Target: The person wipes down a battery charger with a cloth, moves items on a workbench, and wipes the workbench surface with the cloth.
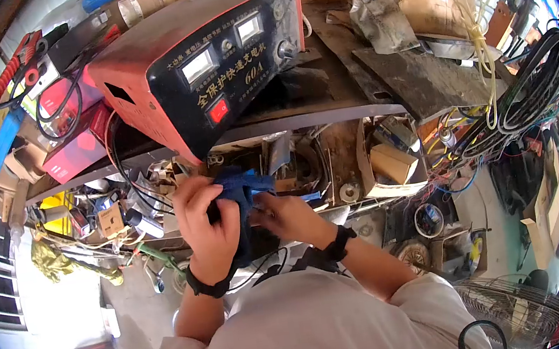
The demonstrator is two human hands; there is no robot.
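A crumpled dark blue cloth [244, 183] is bunched between my two hands in front of the bench, and part of it hangs down towards my chest. My left hand [202, 220] is closed on the cloth's left side, fingers curled and thumb pressed in. On the other side my right hand [294, 219] grips it with bent fingers, slightly blurred. Whether something is wrapped inside the cloth cannot be seen. Just above the hands, the red and black battery charger [230, 64] sits tilted at the shelf edge, its red switch [218, 111] facing me.
Below the shelf edge [273, 125], the lower level holds cluttered parts, a metal ring [349, 192] and an open carton [394, 189]. Looped black cables [530, 95] hang at right. Red clamps [17, 66] and pink boxes [75, 148] lie at left. A fan cage [516, 306] stands at lower right.
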